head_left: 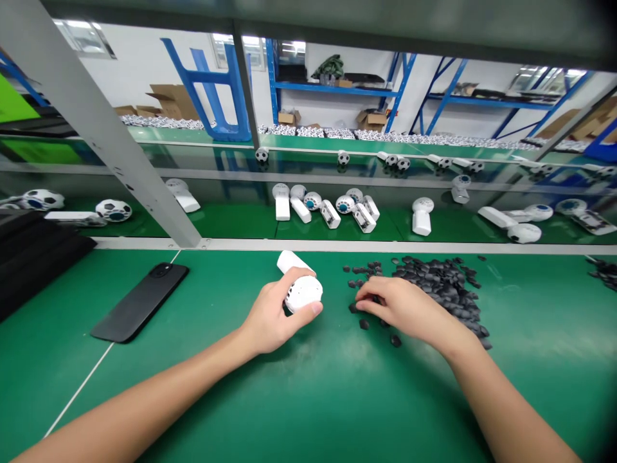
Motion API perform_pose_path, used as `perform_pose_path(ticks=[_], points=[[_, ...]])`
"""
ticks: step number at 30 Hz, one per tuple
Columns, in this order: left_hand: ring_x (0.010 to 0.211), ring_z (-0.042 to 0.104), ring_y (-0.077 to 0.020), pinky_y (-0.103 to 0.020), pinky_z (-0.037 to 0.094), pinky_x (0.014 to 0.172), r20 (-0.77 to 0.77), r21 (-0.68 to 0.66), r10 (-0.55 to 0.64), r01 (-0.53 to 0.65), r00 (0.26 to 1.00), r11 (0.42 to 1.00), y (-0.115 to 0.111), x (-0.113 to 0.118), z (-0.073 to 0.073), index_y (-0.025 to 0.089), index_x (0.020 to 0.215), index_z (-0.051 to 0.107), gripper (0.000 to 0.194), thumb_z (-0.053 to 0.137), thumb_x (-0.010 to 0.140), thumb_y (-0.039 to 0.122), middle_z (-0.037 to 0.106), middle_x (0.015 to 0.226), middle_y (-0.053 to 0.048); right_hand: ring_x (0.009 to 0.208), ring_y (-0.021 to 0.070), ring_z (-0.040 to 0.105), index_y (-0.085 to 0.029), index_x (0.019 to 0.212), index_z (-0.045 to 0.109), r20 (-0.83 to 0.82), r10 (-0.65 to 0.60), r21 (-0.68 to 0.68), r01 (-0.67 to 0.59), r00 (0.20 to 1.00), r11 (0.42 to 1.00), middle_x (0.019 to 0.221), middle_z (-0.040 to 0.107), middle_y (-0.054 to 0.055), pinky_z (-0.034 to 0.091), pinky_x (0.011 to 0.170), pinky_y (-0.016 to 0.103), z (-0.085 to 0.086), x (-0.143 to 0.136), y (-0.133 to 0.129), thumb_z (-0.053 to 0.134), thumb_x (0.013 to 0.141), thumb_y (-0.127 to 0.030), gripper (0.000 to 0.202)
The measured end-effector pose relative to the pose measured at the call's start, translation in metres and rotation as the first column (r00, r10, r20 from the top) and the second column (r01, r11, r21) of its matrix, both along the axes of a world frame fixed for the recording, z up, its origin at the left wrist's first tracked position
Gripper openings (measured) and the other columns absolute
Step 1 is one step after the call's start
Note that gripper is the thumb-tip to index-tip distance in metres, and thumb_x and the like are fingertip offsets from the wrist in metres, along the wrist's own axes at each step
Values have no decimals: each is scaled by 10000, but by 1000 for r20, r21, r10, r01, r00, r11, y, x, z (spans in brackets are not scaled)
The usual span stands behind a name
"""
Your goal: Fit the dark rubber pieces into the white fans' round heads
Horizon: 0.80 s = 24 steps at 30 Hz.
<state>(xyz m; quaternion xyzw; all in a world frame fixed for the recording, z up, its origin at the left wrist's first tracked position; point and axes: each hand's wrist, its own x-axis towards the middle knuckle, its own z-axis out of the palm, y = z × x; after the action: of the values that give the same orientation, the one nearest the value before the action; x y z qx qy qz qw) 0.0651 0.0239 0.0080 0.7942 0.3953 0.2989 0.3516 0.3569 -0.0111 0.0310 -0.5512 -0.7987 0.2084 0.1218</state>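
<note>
The left hand (270, 316) grips the unit (304, 294) by its round head, over the bench (308, 405), left of the black pieces (436, 283). The right hand (402, 305) has thumb and fingers drawn close among outlying pieces; whether one is held cannot be told. Risk: a slack grip on the apparently smooth head could drop the unit; a wrist brushing the pile could scatter it. The unit's underside is hidden; forearms are cut off.
</note>
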Motion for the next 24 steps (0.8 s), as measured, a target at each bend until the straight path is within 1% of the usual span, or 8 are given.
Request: perform_pose_path(ticks=[4, 6, 10, 13, 16, 19, 21, 24], points=[[654, 522, -137, -251, 378, 626, -58, -20, 31, -32, 998, 999, -2, 3, -1, 271, 1286, 556, 472, 685, 903, 516, 639, 839, 33, 987, 240, 673, -301, 1143, 734, 31, 9, 11, -9, 999, 1000, 1126, 725, 18, 482, 787, 326, -6, -5, 1, 665, 1008, -359, 162], [637, 515, -137, -252, 377, 620, -82, -39, 43, -46, 996, 998, -4, 3, -4, 287, 1312, 558, 502, 700, 889, 517, 630, 801, 42, 963, 231, 669, -285, 1092, 737, 12, 30, -4, -30, 999, 1000, 1105, 716, 24, 484, 782, 321, -8, -7, 3, 653, 1012, -336, 127], [646, 500, -128, -244, 384, 621, -5, -77, 45, -45, 999, 996, -6, 2, -9, 283, 1325, 541, 489, 687, 907, 489, 620, 833, 34, 770, 170, 653, -241, 976, 685, -192, 24, -101, -44, 981, 994, 902, 705, 3, 492, 694, 281, -8, -14, 5, 634, 1009, -303, 88], [703, 505, -128, -237, 408, 639, 83, -124, 18, -8, 996, 992, -6, 3, -12, 283, 1366, 474, 517, 679, 922, 451, 611, 951, 9, 680, 153, 654, -230, 995, 673, -394, -50, -195, -30, 918, 980, 784, 704, -17, 503, 639, 262, -6, -21, 3, 640, 1004, -338, 114], [776, 533, -138, -241, 445, 675, 139, -155, -28, 49, 990, 987, -5, 5, -13, 280, 1356, 442, 538, 709, 903, 393, 587, 1046, -11, 799, 192, 724, -218, 976, 722, -534, -162, -283, 5, 830, 959, 862, 770, 17, 544, 684, 271, -5, -29, -2, 714, 954, -398, 182], [804, 555, -145, -255, 464, 703, 133, -155, -59, 80, 989, 985, -6, 6, -13, 278, 1312, 408, 523, 718, 895, 342, 579, 1060, -11, 923, 227, 758, -206, 1048, 748, -623, -245, -371, -5, 743, 929, 944, 798, 49, 584, 768, 293, -5, -38, -8, 749, 928, -403, 231], [799, 558, -144, -266, 471, 717, 113, -139, -67, 83, 991, 987, -7, 6, -15, 276, 1284, 380, 504, 706, 901, 308, 577, 1059, -11, 860, 217, 769, -186, 1031, 740, -670, -264, -389, -25, 694, 921, 909, 792, 55, 599, 758, 297, -7, -44, -11, 732, 945, -399, 230], [835, 571, -157, -285, 490, 741, 83, -72, -83, 89, 993, 993, -9, 6, -19, 278, 1280, 375, 489, 684, 902, 257, 568, 1110, -31, 657, 162, 732, -175, 966, 690, -730, -277, -395, -54, 625, 917, 801, 757, 28, 582, 629, 258, -12, -54, -14, 711, 969, -401, 226]])
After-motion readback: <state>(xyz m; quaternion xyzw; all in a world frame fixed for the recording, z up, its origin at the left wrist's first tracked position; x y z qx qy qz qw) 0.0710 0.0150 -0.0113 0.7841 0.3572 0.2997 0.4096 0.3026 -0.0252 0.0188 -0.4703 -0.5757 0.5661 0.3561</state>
